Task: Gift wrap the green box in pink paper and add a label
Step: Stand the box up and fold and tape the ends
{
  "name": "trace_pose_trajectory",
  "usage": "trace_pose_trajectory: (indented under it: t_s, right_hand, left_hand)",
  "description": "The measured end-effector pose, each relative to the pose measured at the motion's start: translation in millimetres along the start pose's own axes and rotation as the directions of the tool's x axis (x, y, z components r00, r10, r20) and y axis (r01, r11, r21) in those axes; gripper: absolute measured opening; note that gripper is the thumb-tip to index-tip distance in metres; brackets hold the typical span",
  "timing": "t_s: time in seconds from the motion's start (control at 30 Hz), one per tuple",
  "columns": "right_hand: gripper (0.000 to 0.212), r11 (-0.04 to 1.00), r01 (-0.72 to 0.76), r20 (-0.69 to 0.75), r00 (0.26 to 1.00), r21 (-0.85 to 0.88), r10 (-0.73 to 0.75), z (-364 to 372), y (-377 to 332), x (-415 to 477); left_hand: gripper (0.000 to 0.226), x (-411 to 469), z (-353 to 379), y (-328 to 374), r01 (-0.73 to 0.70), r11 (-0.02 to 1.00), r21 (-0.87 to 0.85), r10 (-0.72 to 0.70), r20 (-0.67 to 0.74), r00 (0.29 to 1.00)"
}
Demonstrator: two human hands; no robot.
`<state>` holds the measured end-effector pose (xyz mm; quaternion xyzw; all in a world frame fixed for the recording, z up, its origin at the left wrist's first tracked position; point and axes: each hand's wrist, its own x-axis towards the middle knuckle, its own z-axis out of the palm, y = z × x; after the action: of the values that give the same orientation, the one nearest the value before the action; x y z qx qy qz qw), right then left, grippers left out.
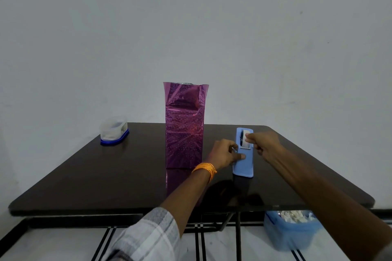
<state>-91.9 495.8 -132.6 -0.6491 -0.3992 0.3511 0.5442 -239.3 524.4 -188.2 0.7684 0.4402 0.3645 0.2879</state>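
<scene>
My left hand (227, 153) grips the blue tape dispenser (244, 164) steady so my right hand (263, 144), pinching the tape (246, 143), can pull; the pink-wrapped box (184, 131) stands beside it, top unsealed.

wrapped box (185, 133) standing just left of tape dispenser (244, 154), dispenser's right side open
</scene>
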Motion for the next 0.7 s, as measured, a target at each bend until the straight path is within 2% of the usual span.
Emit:
trace_pose_trajectory:
  t_s: [0.13, 0.47, 0.6, 0.7]
  right_hand:
    - [0.015, 0.999, 0.006, -0.014, 1.000, 0.041, -0.005, -0.2, 2.9, -16.4]
    - [0.012, 0.966, -0.053, -0.008, 0.998, 0.254, 0.057, 9.0, 36.6, -36.1]
    - [0.016, 0.965, -0.029, -0.029, 0.999, 0.260, 0.038, 10.8, 47.9, -37.1]
    - [0.015, 0.985, 0.072, -0.053, 0.996, 0.154, -0.065, 9.0, 52.8, -42.5]
  left_hand:
    - [0.032, 1.6, 2.3, 0.8, 0.011, 1.000, 0.001, -0.011, -0.009, 1.000]
    - [0.035, 0.4, 6.6, 0.3, 0.027, 0.999, -0.018, -0.028, -0.058, 0.998]
    - [0.035, 0.2, 5.7, 1.6, 0.020, 1.000, 0.007, -0.019, -0.056, 0.998]
    - [0.029, 1.2, 4.7, 2.0, 0.016, 0.999, 0.035, -0.014, -0.050, 0.999]
